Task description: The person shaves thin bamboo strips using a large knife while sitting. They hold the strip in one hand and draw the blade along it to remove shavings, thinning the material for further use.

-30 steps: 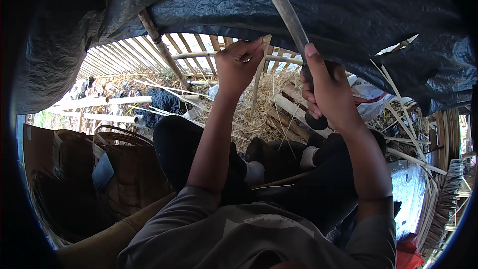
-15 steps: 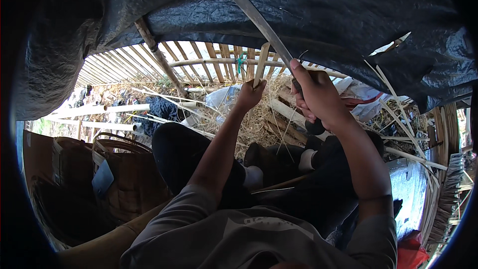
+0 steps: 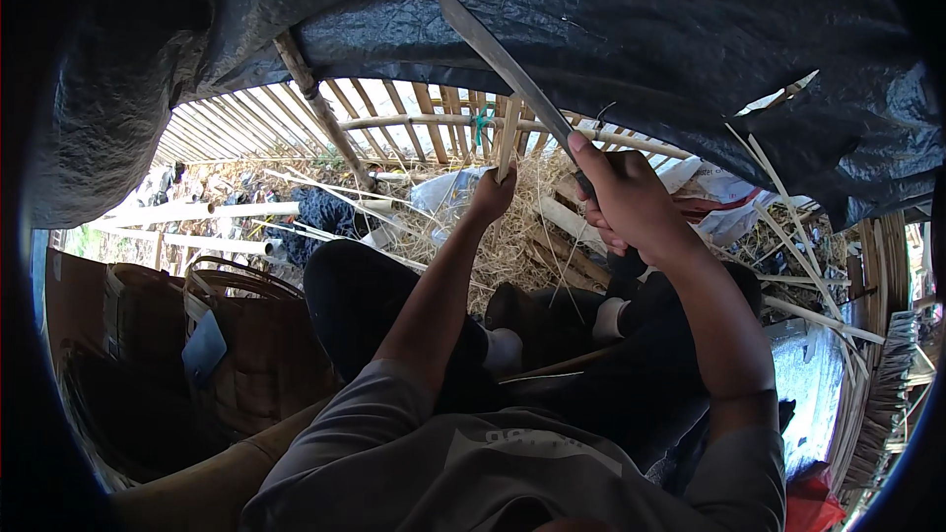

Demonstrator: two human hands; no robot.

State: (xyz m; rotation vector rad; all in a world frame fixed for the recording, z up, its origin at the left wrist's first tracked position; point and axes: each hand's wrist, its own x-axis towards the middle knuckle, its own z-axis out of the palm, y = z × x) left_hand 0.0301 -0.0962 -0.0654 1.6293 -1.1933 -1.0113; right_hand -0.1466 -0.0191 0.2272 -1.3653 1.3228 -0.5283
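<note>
My right hand (image 3: 628, 199) grips the handle of a long knife (image 3: 498, 51), its blade slanting up and to the left in front of the black tarp. My left hand (image 3: 490, 195) holds a short pale bamboo strip (image 3: 507, 138) upright, just left of the blade. The two hands are close together, above my knees in dark trousers. The blade's edge runs right beside the top of the strip; whether they touch I cannot tell.
A black tarp (image 3: 611, 10) hangs overhead. A bamboo slat fence (image 3: 394, 118) stands behind dry straw and shavings (image 3: 522, 227). Woven brown baskets (image 3: 227, 335) sit at my left. Long bamboo strips (image 3: 808, 266) and a broom (image 3: 892, 384) lie at the right.
The knife blade has swung down from high under the tarp toward the left. My left hand has dropped lower and now holds the bamboo strip upright by the blade.
</note>
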